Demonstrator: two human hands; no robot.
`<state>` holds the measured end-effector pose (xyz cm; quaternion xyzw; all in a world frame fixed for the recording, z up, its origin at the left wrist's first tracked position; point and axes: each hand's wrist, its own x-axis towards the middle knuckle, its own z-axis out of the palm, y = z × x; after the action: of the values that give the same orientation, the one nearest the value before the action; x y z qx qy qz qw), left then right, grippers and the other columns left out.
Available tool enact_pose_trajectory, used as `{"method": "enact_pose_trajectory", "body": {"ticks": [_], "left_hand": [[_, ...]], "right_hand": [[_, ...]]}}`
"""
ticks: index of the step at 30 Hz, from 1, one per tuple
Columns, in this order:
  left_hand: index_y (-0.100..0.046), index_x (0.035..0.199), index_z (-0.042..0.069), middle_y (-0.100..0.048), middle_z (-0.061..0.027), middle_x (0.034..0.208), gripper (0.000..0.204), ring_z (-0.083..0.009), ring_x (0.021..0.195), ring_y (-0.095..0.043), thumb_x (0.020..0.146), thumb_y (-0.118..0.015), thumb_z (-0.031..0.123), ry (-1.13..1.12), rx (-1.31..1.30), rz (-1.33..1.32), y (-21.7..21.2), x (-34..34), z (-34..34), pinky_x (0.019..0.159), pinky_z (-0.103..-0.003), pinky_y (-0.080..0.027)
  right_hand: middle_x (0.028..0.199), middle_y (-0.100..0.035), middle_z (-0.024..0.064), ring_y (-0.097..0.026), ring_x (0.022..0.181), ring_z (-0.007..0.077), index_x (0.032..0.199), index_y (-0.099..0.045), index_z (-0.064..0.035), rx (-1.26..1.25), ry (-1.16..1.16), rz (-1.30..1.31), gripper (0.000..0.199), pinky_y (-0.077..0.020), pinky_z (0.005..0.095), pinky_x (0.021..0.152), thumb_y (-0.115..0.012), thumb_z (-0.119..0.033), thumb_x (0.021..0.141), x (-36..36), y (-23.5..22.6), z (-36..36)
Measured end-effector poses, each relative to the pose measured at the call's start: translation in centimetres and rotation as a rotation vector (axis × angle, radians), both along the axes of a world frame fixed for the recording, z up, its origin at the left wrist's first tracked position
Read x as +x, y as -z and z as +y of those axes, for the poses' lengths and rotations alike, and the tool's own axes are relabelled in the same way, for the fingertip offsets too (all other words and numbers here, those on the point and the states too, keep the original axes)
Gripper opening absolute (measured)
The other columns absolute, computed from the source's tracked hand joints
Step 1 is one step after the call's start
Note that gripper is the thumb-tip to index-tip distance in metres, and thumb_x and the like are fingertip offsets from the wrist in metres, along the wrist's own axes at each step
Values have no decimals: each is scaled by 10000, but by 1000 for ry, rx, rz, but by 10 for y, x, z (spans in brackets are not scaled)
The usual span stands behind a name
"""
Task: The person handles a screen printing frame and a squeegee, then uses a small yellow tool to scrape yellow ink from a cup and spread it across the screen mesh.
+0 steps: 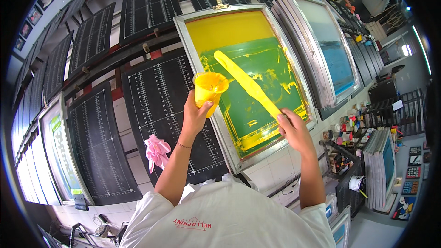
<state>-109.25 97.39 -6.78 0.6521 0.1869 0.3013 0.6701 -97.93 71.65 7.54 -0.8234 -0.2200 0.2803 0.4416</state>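
Grip: left hand (195,115) was closed round a yellow cup (209,88); right hand (294,129) was closed on the near end of a long yellow-coated spatula (245,84).
Cup: held tilted with its mouth toward the screen, beside the spatula blade, likely so ink could pass between them without dripping on the boards.
Spatula: blade lay slanting up and left over the framed screen (193,55), its far tip above the wet yellow ink.
Screen: rested right of a black gridded board (156,96).
Rag: pink rag (156,151) lay on that board, near the left forearm.
Hidden: cup contents could not be made out; the spatula handle was covered by fingers; the near edge of the screen frame was partly behind the right arm.
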Motion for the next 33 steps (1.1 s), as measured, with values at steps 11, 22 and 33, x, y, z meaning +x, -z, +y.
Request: {"method": "enact_pose_trajectory", "body": {"ticks": [11,22,33], "left_hand": [[-538,1049,-40,-628,-124,882,453,-154,812,-587,861,-694,342,78,160,23,-27,30,-7,728,-303,-480],[-444,1283,-23,-559,-83,1167,632,-155,1001,-559,910,-589,466,186,-231,-208,-1,37,-9,888,-305,-451],[-371,1302,29,-520,-86,1207,710,-254,1049,-592,833,-645,487,384,-448,-282,14,12,-33,899,-504,-529]], "right_hand": [[747,-480,53,-538,694,225,1186,-634,-163,-400,-160,-1108,464,-453,358,572,-730,-97,737,-44,-66,-62],[743,-537,137,-517,645,280,1099,-613,-1,-190,240,-877,217,-426,381,626,-541,-121,933,-54,-18,-118],[702,-424,-66,-314,537,3,1142,-578,-90,206,732,270,336,-246,164,460,-467,-370,991,-97,52,-130]]}}
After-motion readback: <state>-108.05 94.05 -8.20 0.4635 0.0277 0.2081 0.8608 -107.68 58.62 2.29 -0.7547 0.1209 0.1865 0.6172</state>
